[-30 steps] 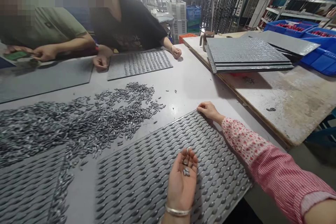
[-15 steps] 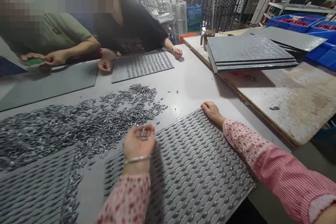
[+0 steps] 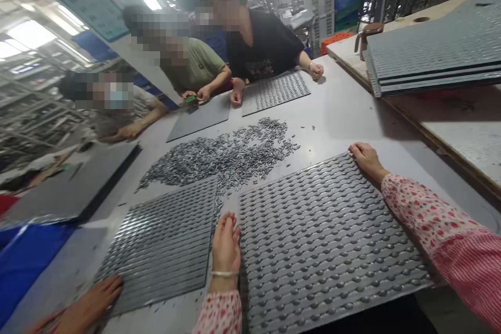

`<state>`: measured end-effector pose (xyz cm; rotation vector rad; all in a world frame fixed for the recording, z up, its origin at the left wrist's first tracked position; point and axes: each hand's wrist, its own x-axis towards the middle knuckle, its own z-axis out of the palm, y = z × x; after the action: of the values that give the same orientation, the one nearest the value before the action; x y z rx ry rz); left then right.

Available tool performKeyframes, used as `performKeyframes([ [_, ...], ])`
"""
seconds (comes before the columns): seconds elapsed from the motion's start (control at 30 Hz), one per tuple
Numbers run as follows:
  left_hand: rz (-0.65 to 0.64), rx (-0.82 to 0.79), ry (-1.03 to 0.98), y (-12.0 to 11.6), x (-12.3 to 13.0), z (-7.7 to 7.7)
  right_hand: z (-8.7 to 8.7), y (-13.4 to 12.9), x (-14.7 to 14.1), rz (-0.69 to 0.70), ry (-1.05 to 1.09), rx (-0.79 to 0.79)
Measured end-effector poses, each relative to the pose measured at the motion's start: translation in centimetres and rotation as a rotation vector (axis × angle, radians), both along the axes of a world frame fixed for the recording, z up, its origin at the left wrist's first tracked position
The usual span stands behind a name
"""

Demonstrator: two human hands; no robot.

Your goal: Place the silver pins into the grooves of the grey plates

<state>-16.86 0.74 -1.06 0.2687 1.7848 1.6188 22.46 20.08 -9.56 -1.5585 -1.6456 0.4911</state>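
A grey slotted board (image 3: 313, 240) with rows of dark oval bumps lies before me, its near edge past the table. My right hand (image 3: 363, 160) grips its far right corner. Along its left edge is my left hand (image 3: 227, 245), fingers drawn together and partly curled; the palm is turned from view, so what it holds is hidden. A second ridged board (image 3: 168, 242) lies to the left of that hand. Beyond both boards spreads a heap of small grey metal-looking pieces (image 3: 211, 159), some reaching into the gap between the boards.
Another person's hand (image 3: 92, 302) touches the left board's near corner. Across the white table (image 3: 332, 109), co-workers sit by another bumpy board (image 3: 276, 93) and a flat grey board (image 3: 199, 117). Stacked boards (image 3: 430, 47) stand on the right-hand table; a dark slab (image 3: 78, 182) lies at left.
The view has swung left. My left hand has turned from palm up, with a few small pieces showing, to the board's left edge. My right hand stays on the corner.
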Motion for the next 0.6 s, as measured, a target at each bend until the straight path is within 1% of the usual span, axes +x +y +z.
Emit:
performKeyframes([
  [0.07,0.039,-0.051,0.053,-4.5,-0.7,-1.0,0.0,0.1,0.1,-0.001,0.065,0.002],
  [0.13,0.065,-0.080,0.063,-8.4,-1.0,-1.9,0.1,0.1,0.2,0.011,0.181,-0.037],
  [0.23,0.084,-0.088,0.047,-12.7,-0.6,-2.6,0.5,-0.3,0.8,-0.006,0.350,-0.114],
  [0.33,0.061,-0.140,0.049,-15.7,0.2,-2.6,1.0,-1.7,2.4,-0.066,0.454,-0.189],
  [0.43,0.023,-0.175,0.028,-18.2,1.1,-2.5,1.5,-4.4,4.6,-0.061,0.519,-0.341],
  [0.53,0.009,-0.171,-0.049,-20.0,1.9,-2.8,2.3,-7.5,6.1,-0.046,0.540,-0.436],
  [0.6,-0.007,-0.141,-0.118,-20.6,2.3,-3.0,3.1,-9.1,6.3,-0.027,0.540,-0.468],
])
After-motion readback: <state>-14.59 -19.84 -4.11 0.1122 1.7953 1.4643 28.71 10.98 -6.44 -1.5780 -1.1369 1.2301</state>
